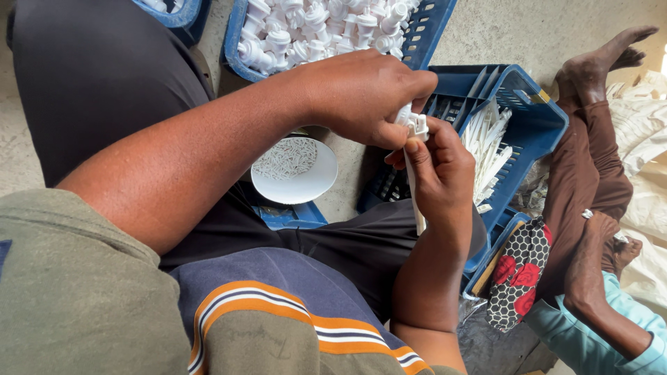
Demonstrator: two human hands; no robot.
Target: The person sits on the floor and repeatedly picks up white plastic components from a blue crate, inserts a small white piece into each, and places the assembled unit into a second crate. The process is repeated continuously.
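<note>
Room for the hands is tight: they work in a small pocket above the lap, hemmed by the near edge of a blue crate of white tubes on the right side and a second blue crate of white fittings ahead. Just below the left hand sits a white bowl of tiny white pieces, resting close to the crossed legs in dark trousers (bare concrete floor shows only in narrow strips between these things). Another person's leg and a red-and-black patterned cloth crowd the far right. The left hand's fingers are curled and pressed together over a small white cap, pinching it from above; the right hand pinches a thin white tube between thumb and fingers just under that cap. The tube's long axis runs nearly vertically in view, cap end pointing away from the body, free end trailing down toward the lap.
</note>
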